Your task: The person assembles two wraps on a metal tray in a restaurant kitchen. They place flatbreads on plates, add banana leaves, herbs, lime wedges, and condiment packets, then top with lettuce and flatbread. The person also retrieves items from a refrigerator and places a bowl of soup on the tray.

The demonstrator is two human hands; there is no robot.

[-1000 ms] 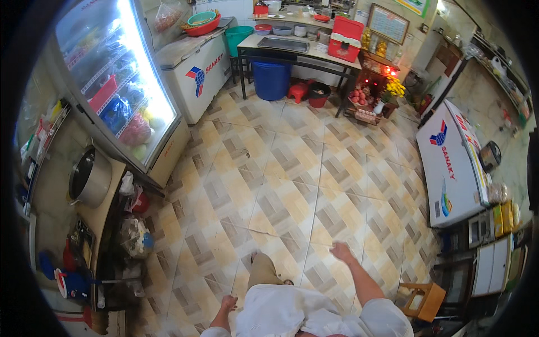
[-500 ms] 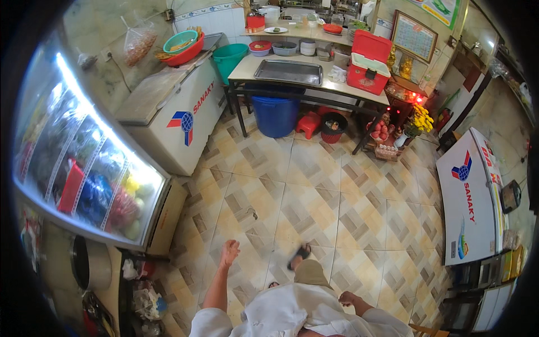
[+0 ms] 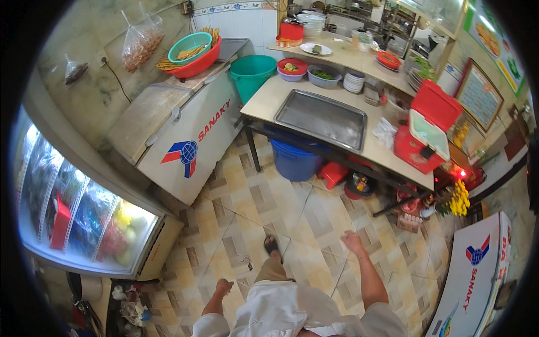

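Over the tiled floor, my left hand hangs low beside my shirt, its fingers loosely bent and holding nothing. Farther forward on the right, my right hand is stretched out above the floor, thumb apart from the fingers and nothing in it. Neither hand touches anything. Ahead stands a table bearing a wide metal tray and an open red cooler box with its lid tipped back. Crumpled white gloves or cloth lie between tray and cooler.
A chest freezer and a lit glass display fridge line the left side. A green bin stands by the table; a blue tub and red stool sit beneath. Another freezer is at right, near yellow flowers.
The table and cooler appear closer, and the view has turned somewhat. My right hand has swung forward while my left has drawn back. A sandalled foot has stepped ahead.
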